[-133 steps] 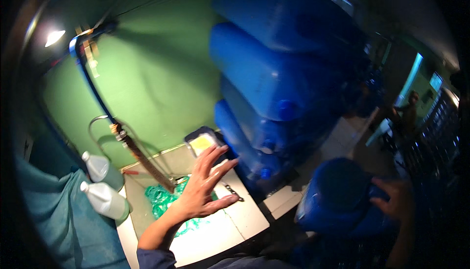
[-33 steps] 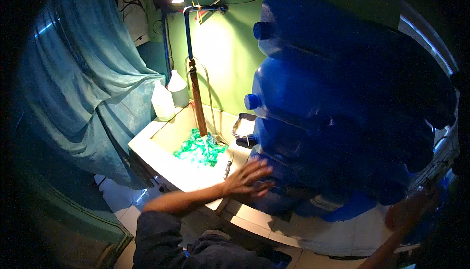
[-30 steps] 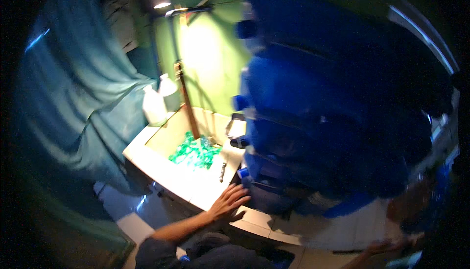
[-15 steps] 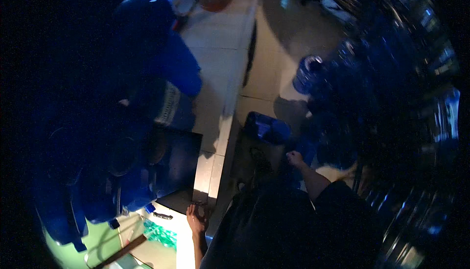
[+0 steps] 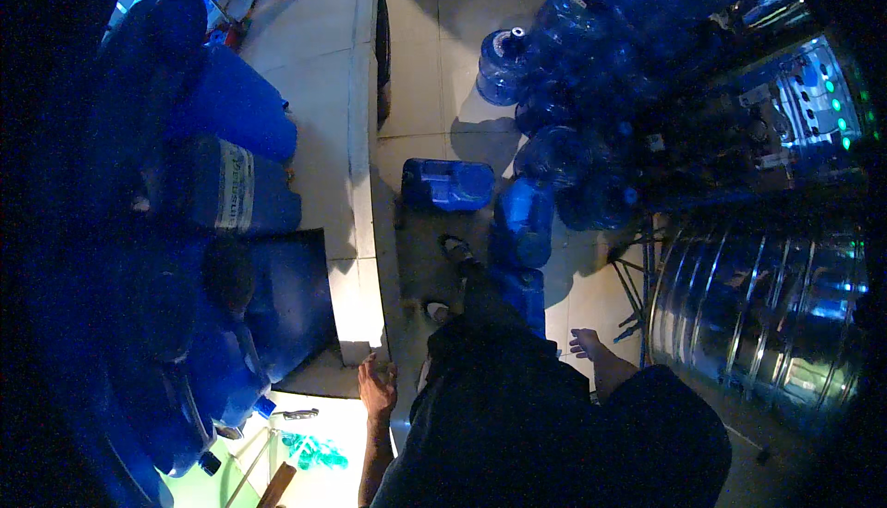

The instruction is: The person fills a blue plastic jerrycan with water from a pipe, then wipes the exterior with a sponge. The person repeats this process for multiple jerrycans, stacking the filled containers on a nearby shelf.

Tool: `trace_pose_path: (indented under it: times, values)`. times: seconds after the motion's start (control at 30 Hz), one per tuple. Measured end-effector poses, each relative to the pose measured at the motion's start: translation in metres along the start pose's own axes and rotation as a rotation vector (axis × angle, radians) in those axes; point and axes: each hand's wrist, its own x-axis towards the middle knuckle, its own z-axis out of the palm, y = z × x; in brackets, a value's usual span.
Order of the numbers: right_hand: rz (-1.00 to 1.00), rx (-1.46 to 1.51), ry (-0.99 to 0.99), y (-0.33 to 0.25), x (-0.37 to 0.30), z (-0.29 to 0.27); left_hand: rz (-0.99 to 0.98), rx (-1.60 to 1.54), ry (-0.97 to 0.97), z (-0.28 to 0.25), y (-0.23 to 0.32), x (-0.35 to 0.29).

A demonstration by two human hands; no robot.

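Note:
My left hand (image 5: 377,385) is low beside the near end of a white tiled ledge (image 5: 342,272), its fingers partly bent and apart. I see nothing in it, and whether the fingertips touch the ledge is hard to tell. Out to the right, over the floor, my right hand (image 5: 584,343) hangs empty with fingers spread. Nearest to it are a blue jug (image 5: 523,295) by my leg and a dark metal stand (image 5: 637,277). Close to my left hand, a black-handled knife (image 5: 297,414) lies on a brightly lit surface beside green plastic material (image 5: 314,451).
Large blue jugs (image 5: 236,92) line the left side, on and beside the ledge. Another blue jug (image 5: 448,184) lies on the floor ahead of my feet. Clear round water bottles (image 5: 504,66) crowd the far right. A ribbed steel tank (image 5: 748,305) stands at right.
The view has turned, bringing the steel tank into sight and shifting the ledge leftward. My right hand has dropped lower and its fingers have spread. My left hand stays near the ledge's end.

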Motion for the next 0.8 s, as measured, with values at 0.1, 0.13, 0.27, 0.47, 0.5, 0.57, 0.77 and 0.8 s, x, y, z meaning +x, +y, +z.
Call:
trace_pose_path:
  times: [0.1,0.13,0.27,0.47,0.5,0.57,0.77,0.8]
  values:
    - [-0.063,-0.051,-0.031,-0.023,0.02,0.008,-0.086,0.11,-0.041,0.001,-0.017,-0.006]
    - [-0.111,-0.076,-0.062,-0.039,0.033,0.017,-0.164,0.231,-0.061,0.003,-0.025,-0.011]
    - [-0.504,-0.519,-0.136,-0.15,0.102,0.075,0.212,1.412,0.087,0.01,-0.046,-0.038]
    - [-1.179,-0.751,0.188,-0.364,0.145,0.211,-0.514,0.413,-0.064,0.018,-0.028,-0.058]
    - [-1.223,-0.862,0.246,-0.393,0.141,0.234,-0.496,0.405,-0.072,0.015,-0.026,-0.057]
    - [-1.374,-0.93,0.313,-0.441,0.13,0.27,-0.528,0.387,-0.135,0.013,-0.024,-0.055]
    - [-1.375,-0.998,0.112,-0.493,0.134,0.338,-0.538,0.427,-0.152,0.022,-0.047,-0.072]
    - [-1.228,-1.074,0.086,-0.492,0.139,0.342,-0.501,0.433,-0.167,0.019,-0.052,-0.077]
